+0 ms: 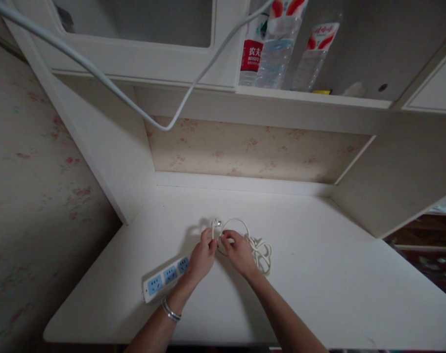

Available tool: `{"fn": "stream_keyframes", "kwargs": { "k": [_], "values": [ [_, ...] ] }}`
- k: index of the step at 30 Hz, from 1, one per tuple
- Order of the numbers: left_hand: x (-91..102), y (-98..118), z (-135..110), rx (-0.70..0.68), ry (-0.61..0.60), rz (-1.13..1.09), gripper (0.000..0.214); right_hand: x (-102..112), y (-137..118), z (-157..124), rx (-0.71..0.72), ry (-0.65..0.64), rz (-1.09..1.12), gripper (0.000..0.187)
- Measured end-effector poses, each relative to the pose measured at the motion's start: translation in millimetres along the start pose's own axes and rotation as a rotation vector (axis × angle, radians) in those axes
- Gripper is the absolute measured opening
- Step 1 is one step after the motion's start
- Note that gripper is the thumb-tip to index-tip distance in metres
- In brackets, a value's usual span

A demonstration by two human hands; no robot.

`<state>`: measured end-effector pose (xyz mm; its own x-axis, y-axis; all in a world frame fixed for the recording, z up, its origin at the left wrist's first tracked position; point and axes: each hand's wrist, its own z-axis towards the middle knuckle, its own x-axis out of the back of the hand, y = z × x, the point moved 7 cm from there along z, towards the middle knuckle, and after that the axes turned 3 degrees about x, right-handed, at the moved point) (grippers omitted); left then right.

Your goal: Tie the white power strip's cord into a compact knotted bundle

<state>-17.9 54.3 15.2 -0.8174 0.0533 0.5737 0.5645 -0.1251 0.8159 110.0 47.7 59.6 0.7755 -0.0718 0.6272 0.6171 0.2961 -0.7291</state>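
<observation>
Near the middle of the white desk, my left hand [203, 255] is closed on a cream power cord close to its plug [217, 223], whose metal prongs show just beyond the fingers. Beside it my right hand [239, 252] pinches the same cord between thumb and fingers. From there the cord [241, 220] arcs over to a loose tangled bundle [261, 252] lying right of my right hand. A white power strip [167, 277] with blue socket faces lies left of my left forearm, partly covered by it.
The white desktop [318, 274] has a back ledge and side panels. Overhead, a white cable [135, 105] hangs across the view. Several plastic bottles [276, 49] stand on the shelf [355, 101] above. Floral wallpaper [42, 196] covers the wall at left.
</observation>
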Motion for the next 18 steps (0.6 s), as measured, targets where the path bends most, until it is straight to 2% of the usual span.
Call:
{"fn": "stream_keyframes", "kwargs": {
  "k": [2, 5, 9, 14, 18],
  "values": [
    [-1.8, 1, 1, -0.026, 0.004, 0.045, 0.036, -2, -8, -3, 0.08, -0.064, -0.113, 0.026],
    [-4.2, 1, 1, -0.01, 0.013, 0.108, 0.039, -5, -21, -9, 0.209, -0.149, -0.31, 0.037],
    [-7.1, 3, 0, -0.029, -0.037, 0.14, 0.04, -5, -25, -14, 0.278, -0.234, -0.515, 0.045],
    [-1.0, 12, -5, -0.089, -0.091, 0.112, 0.032, 2, -23, -7, 0.323, -0.312, -0.556, 0.046],
    [4.5, 18, -11, -0.089, -0.133, 0.128, 0.022, -5, -27, 3, 0.514, -0.423, -0.498, 0.043]
  ]
}}
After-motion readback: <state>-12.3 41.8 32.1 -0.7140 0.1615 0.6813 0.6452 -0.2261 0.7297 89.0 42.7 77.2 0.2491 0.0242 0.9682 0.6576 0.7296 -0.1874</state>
